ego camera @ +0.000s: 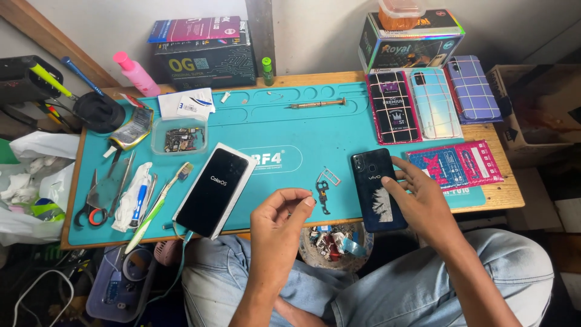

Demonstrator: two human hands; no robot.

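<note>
Pinched at thumb and forefinger, the left hand point(279, 219) grip holds something too small to tell, lower centre. Right hand point(423, 203) rests open-fingered on the dark phone back point(376, 188), beside a small metal bracket point(324, 195) on the tabletop point(290, 130); fitting parts seems in hand, calling for careful placement.

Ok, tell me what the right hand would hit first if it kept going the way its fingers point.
The right hand points left and slightly away, its fingertips already on the dark phone back. Past that, the small metal parts on the teal mat probably come next; depth is unclear.
</note>
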